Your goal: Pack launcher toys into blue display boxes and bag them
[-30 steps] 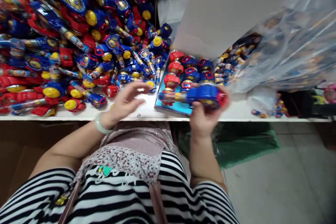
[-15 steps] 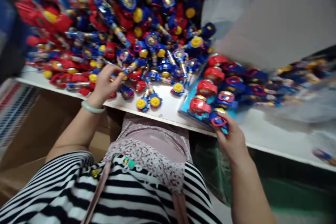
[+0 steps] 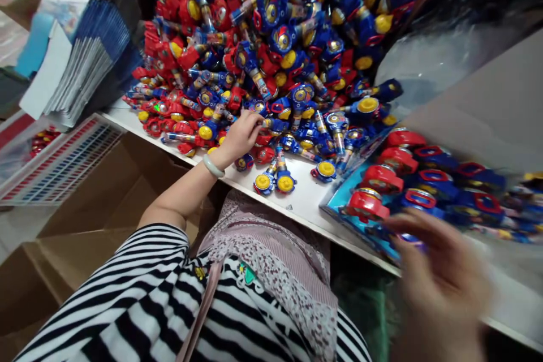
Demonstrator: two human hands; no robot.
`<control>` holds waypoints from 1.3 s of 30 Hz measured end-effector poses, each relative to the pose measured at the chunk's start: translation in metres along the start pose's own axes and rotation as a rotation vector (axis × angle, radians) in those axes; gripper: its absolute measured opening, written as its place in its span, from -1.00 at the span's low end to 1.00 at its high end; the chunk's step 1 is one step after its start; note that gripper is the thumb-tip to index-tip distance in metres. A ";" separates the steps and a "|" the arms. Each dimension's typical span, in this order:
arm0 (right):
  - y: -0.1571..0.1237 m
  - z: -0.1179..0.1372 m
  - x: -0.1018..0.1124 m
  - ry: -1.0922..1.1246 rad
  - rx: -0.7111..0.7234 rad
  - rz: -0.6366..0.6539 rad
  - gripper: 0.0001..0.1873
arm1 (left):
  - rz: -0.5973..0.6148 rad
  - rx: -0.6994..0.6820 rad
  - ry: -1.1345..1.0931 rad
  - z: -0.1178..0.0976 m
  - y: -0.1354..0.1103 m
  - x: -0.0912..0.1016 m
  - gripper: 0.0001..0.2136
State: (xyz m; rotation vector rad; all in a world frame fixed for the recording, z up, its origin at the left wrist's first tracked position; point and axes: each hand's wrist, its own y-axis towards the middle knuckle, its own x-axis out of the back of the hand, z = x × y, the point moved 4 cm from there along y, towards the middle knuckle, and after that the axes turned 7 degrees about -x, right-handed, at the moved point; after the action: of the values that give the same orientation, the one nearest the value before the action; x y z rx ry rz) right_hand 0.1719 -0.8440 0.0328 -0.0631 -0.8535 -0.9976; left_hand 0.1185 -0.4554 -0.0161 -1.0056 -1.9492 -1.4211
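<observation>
Picking from the heap looks like the step in hand: the left hand (image 3: pixel 241 134), a pale bangle at its wrist, has its fingers curled down among the red, blue and yellow plastic spinner toys (image 3: pixel 271 56) at the near foot of the pile, and seems to pinch one, though the pictures do not show which toy or how firmly. The right hand (image 3: pixel 441 283) is blurred, fingers loosely spread and apparently holding nothing, just in front of the light-blue card tray (image 3: pixel 339 197), where red and blue toys stand in rows close to the white table's (image 3: pixel 307 203) front edge. A judgement only: lifting one toy free asks for a clean pull upward, since its neighbours lie tangled and loose ones rest near the edge. Bare table between heap and tray gives some room; a stack of printed card sheets (image 3: pixel 80 51) and open brown cartons (image 3: pixel 89 203) crowd the left.
</observation>
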 end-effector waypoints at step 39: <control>0.113 0.025 -0.113 0.597 -0.148 0.265 -0.63 | 0.510 -0.126 -1.030 -0.045 0.005 0.046 -0.57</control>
State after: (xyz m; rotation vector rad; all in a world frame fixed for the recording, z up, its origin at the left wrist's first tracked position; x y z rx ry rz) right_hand 0.2137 -0.6887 0.0122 -0.0019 -0.2161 -0.7641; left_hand 0.0950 -0.4855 0.0358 -2.4162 -1.9485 -0.7630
